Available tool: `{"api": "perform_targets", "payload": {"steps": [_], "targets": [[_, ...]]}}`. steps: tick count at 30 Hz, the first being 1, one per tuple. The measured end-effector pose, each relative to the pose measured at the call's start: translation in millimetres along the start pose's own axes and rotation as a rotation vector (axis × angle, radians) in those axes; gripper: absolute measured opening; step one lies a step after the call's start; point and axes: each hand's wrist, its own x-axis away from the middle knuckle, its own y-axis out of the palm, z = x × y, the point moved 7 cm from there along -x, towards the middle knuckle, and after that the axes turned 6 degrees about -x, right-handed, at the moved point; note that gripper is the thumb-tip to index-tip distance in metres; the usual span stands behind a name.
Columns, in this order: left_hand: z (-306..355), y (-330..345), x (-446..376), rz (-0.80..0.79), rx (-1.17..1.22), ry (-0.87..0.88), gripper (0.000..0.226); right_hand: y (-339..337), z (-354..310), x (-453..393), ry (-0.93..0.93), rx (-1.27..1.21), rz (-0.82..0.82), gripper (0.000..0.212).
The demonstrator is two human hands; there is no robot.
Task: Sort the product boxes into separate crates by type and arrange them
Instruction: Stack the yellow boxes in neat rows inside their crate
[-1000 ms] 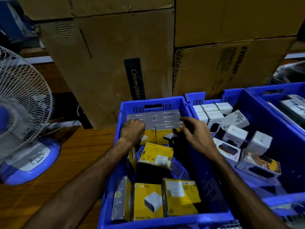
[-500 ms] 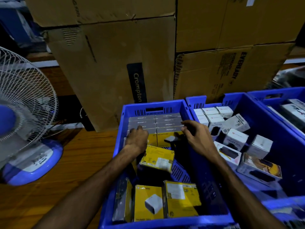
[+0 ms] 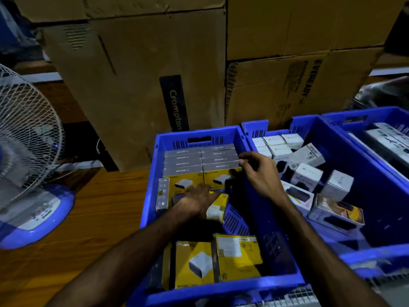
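The left hand (image 3: 197,201) lay flat, fingers straight, on a loose yellow cardboard product box (image 3: 218,208) in the middle of the nearest blue plastic crate (image 3: 199,138), pressing it rather than gripping it, as far as I could see. The right hand (image 3: 259,173) reached to the packed rows of yellow boxes with grey tops (image 3: 201,160) at the crate's far end, its fingertips (image 3: 242,161) pinching the right corner of the front box in the row.

Here was the worry: that loose box sat tilted on the slotted floor, and a flat press could have slid it or tipped it instead of lifting it. The corner pinch looked thin too; a tug there might have pulled one box askew and loosened the tidy rows.

Two more yellow boxes (image 3: 221,260) waited at the near end, unsorted. Next door, the second blue crate (image 3: 363,165) held white cardboard boxes (image 3: 306,176), some neat at the back, others tumbled. With the crates touching, a careless sweep of the forearm could have dropped a yellow box among the white ones.
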Motion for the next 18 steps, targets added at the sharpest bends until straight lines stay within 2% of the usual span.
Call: {"api": "perform_targets", "payload": {"steps": [5, 8, 10, 11, 14, 16, 18], "targets": [[2, -1, -8, 0.035, 0.035, 0.008, 0.106, 0, -2, 3, 0.014, -0.073, -0.015, 0.014], [-7, -17, 2, 0.058, 0.271, 0.026, 0.111, -1, -2, 2, 0.016, -0.088, -0.009, 0.013], [-17, -38, 19, 0.079, 0.607, 0.034, 0.117, -2, -1, 1, 0.013, -0.106, -0.005, 0.012], [-22, -49, 29, 0.077, 0.873, 0.049, 0.112, -2, -1, 0, 0.010, -0.112, 0.006, 0.015], [-34, -70, 62, 0.009, 1.693, 0.090, 0.076, -3, 1, 1, 0.003, -0.149, 0.012, 0.034], [-36, -73, 74, -0.024, 2.108, 0.145, 0.080, -1, -2, 2, -0.035, -0.209, -0.026, 0.042], [-34, -77, 76, -0.014, 2.359, 0.294, 0.084, 3, -7, 7, -0.082, -0.244, -0.072, 0.046]]}}
